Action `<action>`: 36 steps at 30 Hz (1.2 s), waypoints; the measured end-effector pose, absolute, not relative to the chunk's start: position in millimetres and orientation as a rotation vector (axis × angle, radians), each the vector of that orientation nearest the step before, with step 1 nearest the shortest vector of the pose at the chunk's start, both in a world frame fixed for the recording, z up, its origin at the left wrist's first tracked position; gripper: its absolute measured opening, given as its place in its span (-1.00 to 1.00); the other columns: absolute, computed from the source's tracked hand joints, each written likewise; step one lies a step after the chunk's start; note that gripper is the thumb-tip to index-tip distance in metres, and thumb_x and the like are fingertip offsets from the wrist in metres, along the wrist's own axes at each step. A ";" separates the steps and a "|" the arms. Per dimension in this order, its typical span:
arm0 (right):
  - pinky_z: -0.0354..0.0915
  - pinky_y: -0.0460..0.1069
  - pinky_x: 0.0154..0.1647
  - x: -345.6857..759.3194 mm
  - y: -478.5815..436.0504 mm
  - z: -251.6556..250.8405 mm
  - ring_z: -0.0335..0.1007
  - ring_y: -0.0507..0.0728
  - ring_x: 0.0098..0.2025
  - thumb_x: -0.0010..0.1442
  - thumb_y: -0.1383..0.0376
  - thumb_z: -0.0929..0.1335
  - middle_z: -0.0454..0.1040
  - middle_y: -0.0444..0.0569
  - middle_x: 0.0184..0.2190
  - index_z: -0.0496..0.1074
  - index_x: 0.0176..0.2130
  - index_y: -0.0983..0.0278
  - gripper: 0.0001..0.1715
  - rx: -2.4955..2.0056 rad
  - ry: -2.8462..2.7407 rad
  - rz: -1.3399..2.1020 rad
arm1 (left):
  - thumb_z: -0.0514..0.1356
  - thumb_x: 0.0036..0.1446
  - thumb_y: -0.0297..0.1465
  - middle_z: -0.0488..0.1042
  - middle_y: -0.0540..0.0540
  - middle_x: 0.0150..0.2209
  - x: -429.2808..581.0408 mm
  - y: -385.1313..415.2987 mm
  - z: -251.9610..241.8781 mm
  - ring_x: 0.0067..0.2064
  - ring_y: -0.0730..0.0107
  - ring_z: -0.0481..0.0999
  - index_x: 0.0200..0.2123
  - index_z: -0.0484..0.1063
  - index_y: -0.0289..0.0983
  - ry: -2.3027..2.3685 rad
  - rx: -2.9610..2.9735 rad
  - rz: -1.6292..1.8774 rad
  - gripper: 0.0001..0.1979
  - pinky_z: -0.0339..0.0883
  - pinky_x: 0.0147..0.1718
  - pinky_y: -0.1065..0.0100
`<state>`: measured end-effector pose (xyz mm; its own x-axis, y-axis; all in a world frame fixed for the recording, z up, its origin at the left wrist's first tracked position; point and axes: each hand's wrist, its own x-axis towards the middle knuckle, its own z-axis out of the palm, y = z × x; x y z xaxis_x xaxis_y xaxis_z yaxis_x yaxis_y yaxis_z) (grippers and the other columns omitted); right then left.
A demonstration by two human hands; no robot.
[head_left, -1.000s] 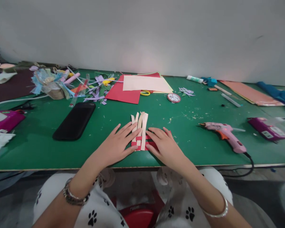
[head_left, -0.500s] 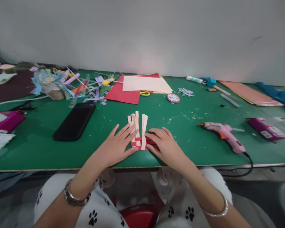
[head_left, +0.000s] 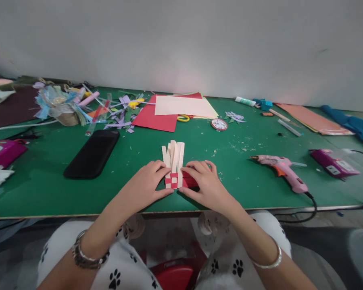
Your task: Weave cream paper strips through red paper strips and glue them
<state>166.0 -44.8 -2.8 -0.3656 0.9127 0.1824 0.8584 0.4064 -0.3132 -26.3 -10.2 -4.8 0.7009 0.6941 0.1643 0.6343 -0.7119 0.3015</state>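
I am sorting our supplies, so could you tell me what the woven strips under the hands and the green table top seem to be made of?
The woven strips look like matte craft paper, cream and red: thin, flat, clean-cut edges. The table top seems a green board, perhaps laminate, given its thin pale edge and slight sheen.

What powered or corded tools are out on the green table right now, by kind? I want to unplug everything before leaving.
Pink hot glue gun with black cord: 1
Magenta boxy devices: 2, one at the right with a cord, one at the left edge
Black phone, no cord seen: 1
Total: 4
Both hands, left hand and right hand, rest on the woven paper strips.
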 end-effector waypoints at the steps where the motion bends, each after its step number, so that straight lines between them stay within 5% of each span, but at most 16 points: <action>1: -0.07 0.17 0.04 164.7 -44.4 -2.7 0.21 0.16 -0.07 0.06 0.12 0.30 0.35 0.03 -0.14 0.34 -0.11 0.28 -0.58 -1.538 -2.338 0.241 | 0.14 0.08 -0.28 0.34 -0.14 -0.19 -26.4 -10.2 -5.5 -0.16 0.21 0.33 -0.10 0.30 -0.32 1.055 2.670 0.400 -0.66 0.28 -0.19 0.21; 16: -0.34 0.19 0.11 163.3 -42.3 -2.8 0.27 0.09 -0.09 0.12 0.26 0.27 0.42 -0.08 -0.18 0.35 -0.22 0.18 -0.82 -1.441 -2.338 0.316 | 0.16 0.07 -0.35 0.33 -0.11 -0.12 -30.0 -7.9 -2.0 -0.09 0.26 0.35 -0.09 0.29 -0.27 0.966 2.613 0.378 -0.69 0.28 -0.13 0.28; 23: -0.11 0.10 0.07 164.9 -41.7 -1.7 0.21 0.10 -0.03 0.16 0.23 0.22 0.35 0.00 -0.09 0.33 -0.17 0.24 -0.76 -1.381 -2.436 0.295 | 0.14 0.09 -0.35 0.36 -0.13 -0.13 -30.3 -7.0 -1.2 -0.10 0.26 0.36 -0.14 0.35 -0.28 0.955 2.647 0.339 -0.75 0.29 -0.13 0.26; 36: 0.02 0.10 -0.01 159.6 -23.2 12.9 0.25 0.08 -0.15 0.21 0.33 0.15 0.39 -0.04 -0.22 0.34 -0.21 0.25 -0.77 -1.398 -2.520 0.277 | 0.09 0.12 -0.35 0.22 -0.20 0.10 -35.2 -1.7 -3.9 0.04 0.15 0.30 -0.05 0.32 -0.25 0.937 2.707 0.321 -0.69 0.27 -0.07 0.17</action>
<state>159.6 -23.2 12.9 -0.5104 0.8514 0.1210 0.8047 0.5225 -0.2819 -35.2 -1.7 -3.9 0.7680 0.6287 0.1220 0.5716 -0.7588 0.3123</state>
